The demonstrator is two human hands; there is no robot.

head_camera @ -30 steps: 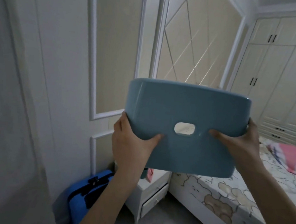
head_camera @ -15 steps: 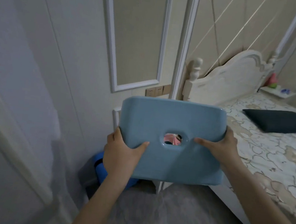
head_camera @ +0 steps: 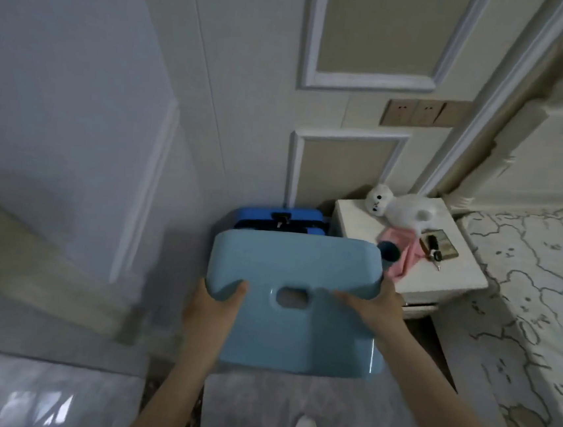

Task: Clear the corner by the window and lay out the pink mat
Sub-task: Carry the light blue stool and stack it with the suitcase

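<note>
Now the light blue stool (head_camera: 293, 304) hangs tilted above the floor, in front of the blue suitcase (head_camera: 279, 218) and just left of the white nightstand (head_camera: 407, 249). The left hand (head_camera: 211, 304) and right hand (head_camera: 372, 308) grip its side edges, thumbs on top. It is probably being carried clear; lower it level, away from the nightstand's corner, before letting go.

A white plush toy (head_camera: 398, 207), a pink cloth (head_camera: 401, 247) and dark keys (head_camera: 431, 250) lie on the white bedside cabinet (head_camera: 445, 280).
</note>
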